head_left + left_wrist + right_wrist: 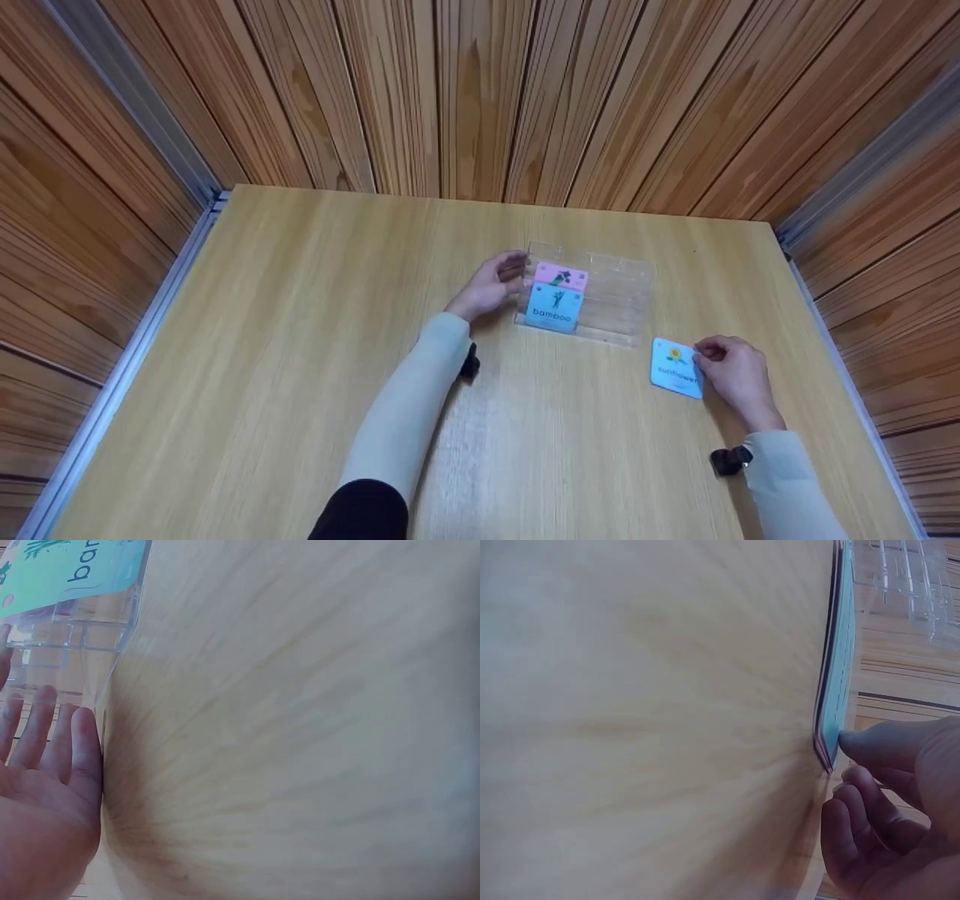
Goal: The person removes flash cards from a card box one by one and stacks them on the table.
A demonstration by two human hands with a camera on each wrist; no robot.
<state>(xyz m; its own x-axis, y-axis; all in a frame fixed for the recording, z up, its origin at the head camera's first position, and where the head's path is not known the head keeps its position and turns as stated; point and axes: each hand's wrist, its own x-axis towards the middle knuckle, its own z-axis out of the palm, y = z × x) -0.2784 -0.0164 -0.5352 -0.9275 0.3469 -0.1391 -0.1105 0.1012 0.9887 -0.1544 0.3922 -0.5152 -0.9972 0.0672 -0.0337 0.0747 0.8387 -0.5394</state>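
A clear plastic tiered rack (615,300) stands on the table. In its left column a blue card printed "bamboo" (553,307) sits in front of a pink card (562,276) with a plant picture. My left hand (491,285) is at the rack's left side, fingers extended; the left wrist view shows the palm (49,791) beside the rack. Right of the rack, a blue card printed "sunflower" (673,366) lies flat, and my right hand (739,375) pinches its right edge. In the right wrist view the thumb (885,744) touches the card, whose edge looks layered (826,690).
The light wooden table (300,337) runs back to a wood-plank wall (472,97). Metal rails (135,405) border its sides. A small dark device (470,364) is worn on the left wrist, another (727,461) on the right.
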